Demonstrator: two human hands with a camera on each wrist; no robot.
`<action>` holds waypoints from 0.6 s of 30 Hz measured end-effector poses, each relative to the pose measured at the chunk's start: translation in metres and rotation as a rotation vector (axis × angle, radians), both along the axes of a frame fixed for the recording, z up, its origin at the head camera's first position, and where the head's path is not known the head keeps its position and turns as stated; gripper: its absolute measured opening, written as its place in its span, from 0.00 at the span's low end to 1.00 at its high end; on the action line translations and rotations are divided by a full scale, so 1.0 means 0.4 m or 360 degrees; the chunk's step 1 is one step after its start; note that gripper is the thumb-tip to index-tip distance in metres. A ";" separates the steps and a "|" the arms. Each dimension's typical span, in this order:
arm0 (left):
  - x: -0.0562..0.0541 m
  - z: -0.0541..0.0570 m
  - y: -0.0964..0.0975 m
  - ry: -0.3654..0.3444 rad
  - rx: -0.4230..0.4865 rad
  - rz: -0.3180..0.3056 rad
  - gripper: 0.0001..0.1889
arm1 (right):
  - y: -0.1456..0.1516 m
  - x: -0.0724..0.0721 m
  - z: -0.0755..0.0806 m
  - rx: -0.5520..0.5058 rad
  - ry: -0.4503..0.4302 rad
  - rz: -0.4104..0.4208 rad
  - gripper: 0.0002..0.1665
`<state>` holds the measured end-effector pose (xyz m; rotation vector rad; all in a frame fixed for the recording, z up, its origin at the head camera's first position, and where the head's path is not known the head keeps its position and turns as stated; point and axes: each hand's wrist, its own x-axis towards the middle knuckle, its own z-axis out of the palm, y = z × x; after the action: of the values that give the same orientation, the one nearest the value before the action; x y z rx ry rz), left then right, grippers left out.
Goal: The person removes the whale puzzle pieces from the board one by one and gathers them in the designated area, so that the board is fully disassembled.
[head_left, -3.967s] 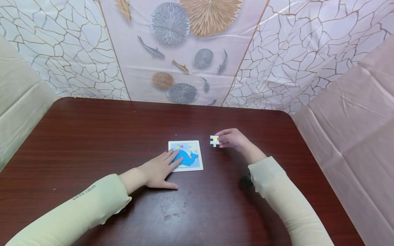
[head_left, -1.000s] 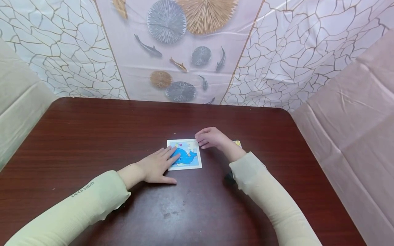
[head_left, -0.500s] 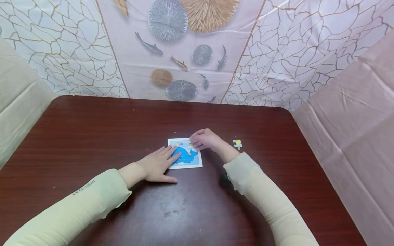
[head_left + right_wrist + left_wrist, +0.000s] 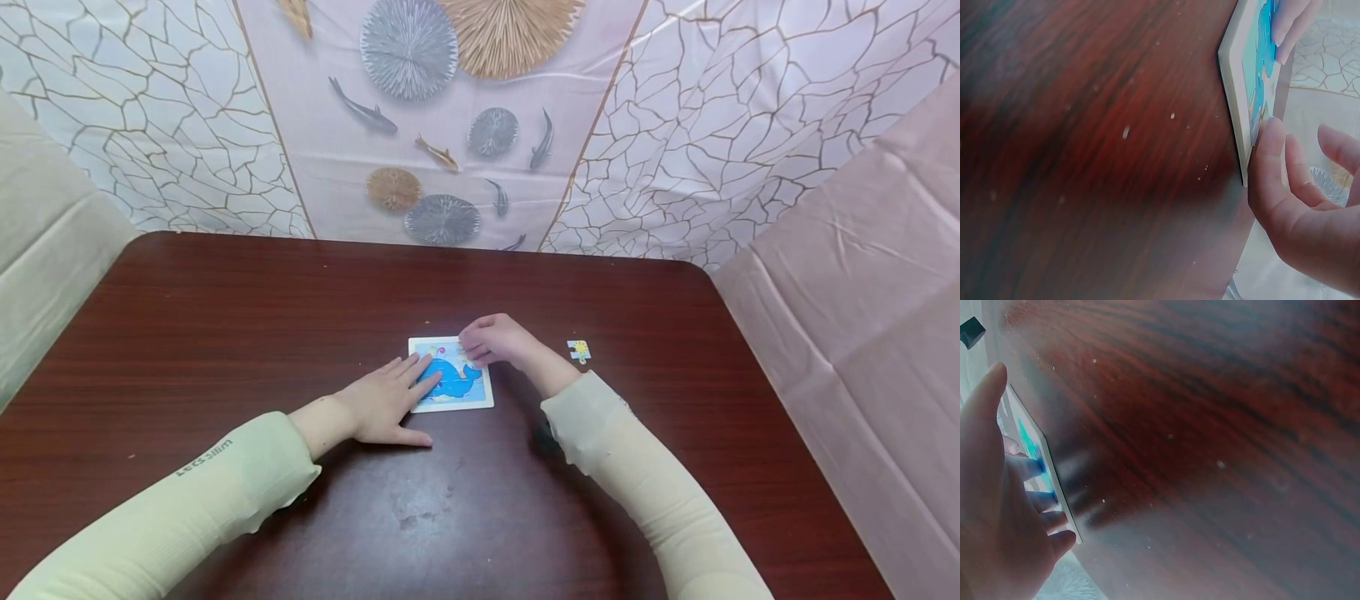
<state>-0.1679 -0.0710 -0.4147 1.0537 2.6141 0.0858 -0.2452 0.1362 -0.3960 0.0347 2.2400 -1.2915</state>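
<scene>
A whale jigsaw puzzle (image 4: pixel 450 407) in a white frame lies flat on the dark table. My left hand (image 4: pixel 384 404) rests on its left side with fingers spread, and in the left wrist view those fingers (image 4: pixel 1041 500) lie over the board. At the puzzle's upper right corner is my right hand (image 4: pixel 498 340), bent at the fingers and covering that corner. The right wrist view shows a fingertip (image 4: pixel 1270 134) touching the board's edge area, the digits apart and nothing visible between them. To the right, a loose puzzle piece (image 4: pixel 579 350) with a yellow sun lies on the table.
The brown wooden table (image 4: pixel 247 325) reaches back to a patterned cloth wall (image 4: pixel 450 125). More cloth hangs at both sides. The right forearm sleeve (image 4: pixel 637 483) crosses the table in front of the loose piece.
Four seconds ago my right hand held the sun piece. That piece now lies on the table at the right, and the hand has moved left onto the puzzle's corner. My left hand stays put.
</scene>
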 end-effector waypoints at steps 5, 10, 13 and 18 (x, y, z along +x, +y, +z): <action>0.000 0.001 0.002 -0.0003 0.0003 -0.0003 0.48 | -0.004 -0.001 -0.001 -0.0007 -0.0002 -0.0021 0.18; 0.000 0.003 0.003 -0.0005 0.0006 -0.0011 0.48 | -0.009 0.001 0.001 0.0003 0.0007 -0.0050 0.18; 0.001 0.003 0.002 -0.0009 0.0019 -0.0009 0.48 | -0.012 0.003 0.001 -0.0005 0.0001 -0.0062 0.18; 0.003 0.004 0.004 -0.0021 0.0026 -0.0003 0.47 | -0.018 0.002 -0.001 0.0007 0.0005 -0.0069 0.18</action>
<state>-0.1667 -0.0696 -0.4132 1.0573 2.6051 0.1132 -0.2444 0.1291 -0.3964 0.0836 2.2563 -1.3101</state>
